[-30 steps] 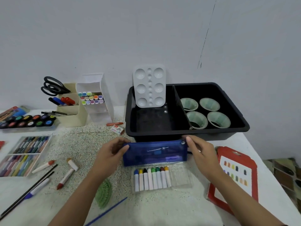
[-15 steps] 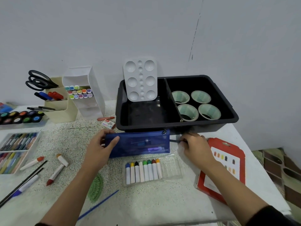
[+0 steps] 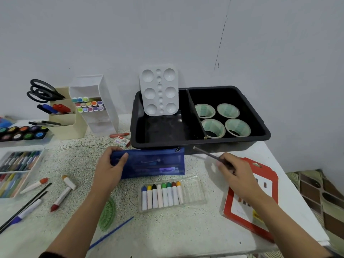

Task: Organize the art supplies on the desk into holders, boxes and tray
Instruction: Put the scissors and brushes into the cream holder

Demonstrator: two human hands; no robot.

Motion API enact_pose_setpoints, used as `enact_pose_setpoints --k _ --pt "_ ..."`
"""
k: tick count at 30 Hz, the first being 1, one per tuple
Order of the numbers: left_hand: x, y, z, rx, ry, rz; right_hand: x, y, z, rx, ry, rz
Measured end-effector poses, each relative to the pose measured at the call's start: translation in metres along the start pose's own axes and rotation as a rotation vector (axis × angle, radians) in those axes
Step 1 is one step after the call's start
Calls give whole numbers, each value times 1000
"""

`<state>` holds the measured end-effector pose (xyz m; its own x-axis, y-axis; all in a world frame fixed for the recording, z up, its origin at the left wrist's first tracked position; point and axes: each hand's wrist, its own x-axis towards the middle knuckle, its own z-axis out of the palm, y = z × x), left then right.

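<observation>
Your L hand (image 3: 109,164) has its fingers curled round the left end of the blue zip pouch (image 3: 154,162), thumb pressed on its front face; the pouch lies center frame on the desk (image 3: 167,229), just in front of the black tray (image 3: 197,143). Your R hand (image 3: 236,172), right of center, pinches the lower end of a thin dark stick (image 3: 206,153) (pencil or brush, can't tell) w/ curled fingers; its free tip points up-left, close to the tray's front wall & the pouch's zip pull. Below the pouch sits a clear case w/ a row of crayons (image 3: 162,194). A red card (image 3: 268,175) lies partly under your R wrist. In the tray: white palette (image 3: 159,90) leaning at the back of the left compartment, four tape rolls (image 3: 214,127) in the right one. Upper left of frame: beige holder (image 3: 68,127) w/ scissors (image 3: 41,91) & pens, and a white marker holder (image 3: 104,116) beside it. Loose pens & paint sets lie along the left edge. Desk is pale & speckled; plain grey wall (image 3: 167,34) behind.
</observation>
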<state>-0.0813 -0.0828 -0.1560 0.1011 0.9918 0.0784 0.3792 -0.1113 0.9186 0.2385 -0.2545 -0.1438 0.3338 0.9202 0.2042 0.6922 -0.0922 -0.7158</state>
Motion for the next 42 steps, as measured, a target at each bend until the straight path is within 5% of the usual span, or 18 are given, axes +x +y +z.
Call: enact_pose_setpoints --k 11,21,30,34,42 --pt "-3 -4 -28 -79 -190 -23 25 -75 61 53 -312 -254" --pt "-15 -28 -135 93 -40 48 60 -165 153 74 -525 -404" --pt "-23 -54 -181 322 -594 223 62 -207 213 103 -479 -278" --pt "-18 -62 -191 245 -458 221 59 -214 226 221 -472 -197" --pt "17 -94 -283 265 118 110 74 -261 282 189 -526 -243"
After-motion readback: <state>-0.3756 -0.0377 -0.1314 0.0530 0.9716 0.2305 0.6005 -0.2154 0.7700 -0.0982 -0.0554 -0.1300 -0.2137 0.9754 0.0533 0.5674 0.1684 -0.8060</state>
